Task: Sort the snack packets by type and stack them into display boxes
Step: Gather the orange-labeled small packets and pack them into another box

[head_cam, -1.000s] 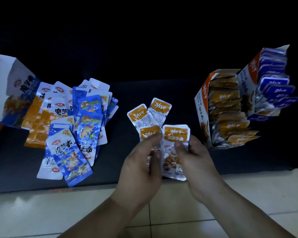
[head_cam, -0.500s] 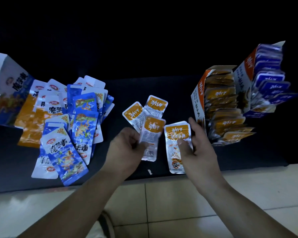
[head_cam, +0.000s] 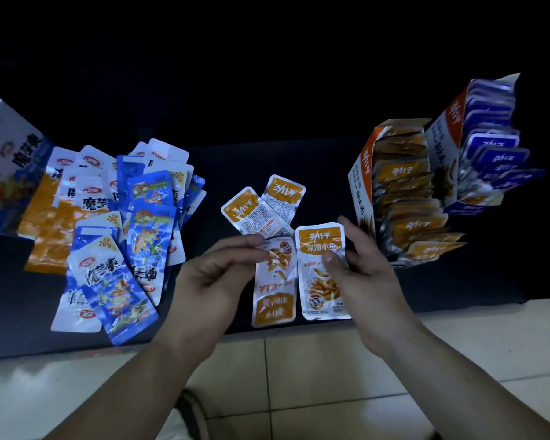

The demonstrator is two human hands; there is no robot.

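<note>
My left hand pinches the top of an orange-and-white fish snack packet, which hangs with its label upside down. Beside it, my right hand grips a small stack of the same orange packets, thumb across the front. Two more orange packets lie on the dark mat just behind my hands. At the right stands an open display box filled with orange packets. A second box next to it holds blue packets.
A heap of blue, white and orange konjac packets covers the left of the dark mat. An opened white-and-blue box lies at the far left. Pale floor tiles run along the near side.
My left hand has turned its single orange packet upside down and brought it down alongside the stack in my right hand. My right hand shifted slightly nearer to me.
</note>
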